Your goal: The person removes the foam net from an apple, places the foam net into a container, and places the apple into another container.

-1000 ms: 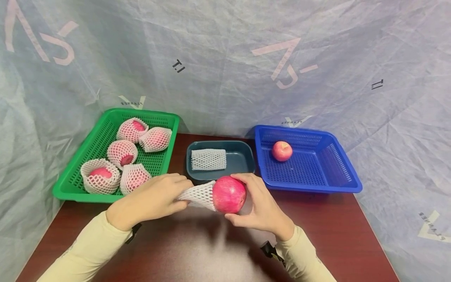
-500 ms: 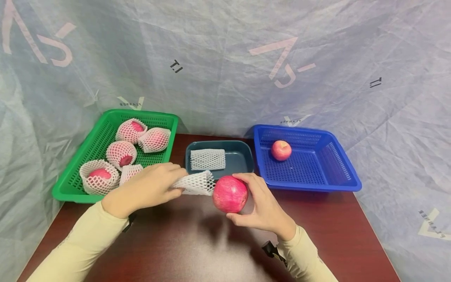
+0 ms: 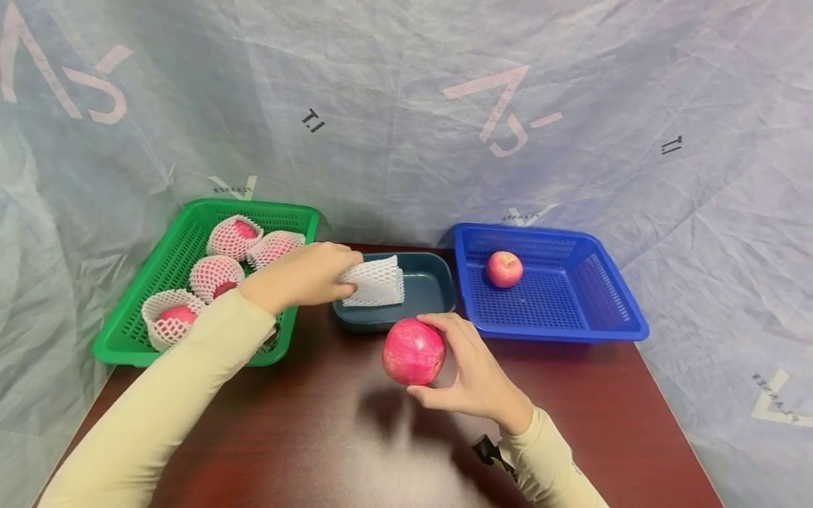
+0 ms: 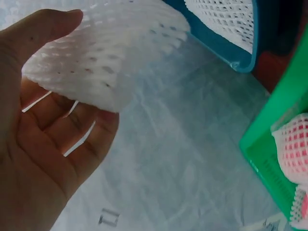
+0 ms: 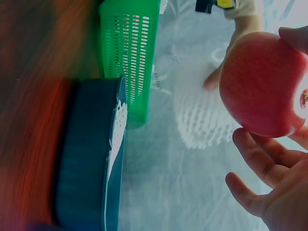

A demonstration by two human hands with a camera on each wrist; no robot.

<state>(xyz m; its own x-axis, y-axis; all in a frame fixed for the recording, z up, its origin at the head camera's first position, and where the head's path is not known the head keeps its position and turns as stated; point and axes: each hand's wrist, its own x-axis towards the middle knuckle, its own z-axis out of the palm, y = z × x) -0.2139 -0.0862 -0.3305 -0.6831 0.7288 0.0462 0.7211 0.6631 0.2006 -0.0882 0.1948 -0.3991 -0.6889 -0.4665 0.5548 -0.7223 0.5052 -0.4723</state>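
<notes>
My left hand (image 3: 311, 274) pinches a white foam fruit net (image 3: 371, 277) above the dark teal tray (image 3: 432, 286). In the left wrist view the thumb and fingers lie on either side of the net (image 4: 110, 57). A second foam net (image 4: 226, 21) lies in the tray; in the head view the held net mostly covers it. Over the table, in front of the tray, my right hand (image 3: 473, 374) grips a bare red apple (image 3: 414, 351) between thumb and fingers. The apple (image 5: 262, 84) also shows close up in the right wrist view, off the table.
On the left stands a green basket (image 3: 136, 303) with several net-wrapped apples, partly hidden by my left arm. A blue basket (image 3: 559, 300) on the right holds one bare apple (image 3: 504, 269). Grey cloth (image 3: 381, 141) hangs behind the dark red table (image 3: 317, 437).
The foam net has come off the apple. My left hand has carried it up and away to above the tray. The right hand has stayed in place with the apple.
</notes>
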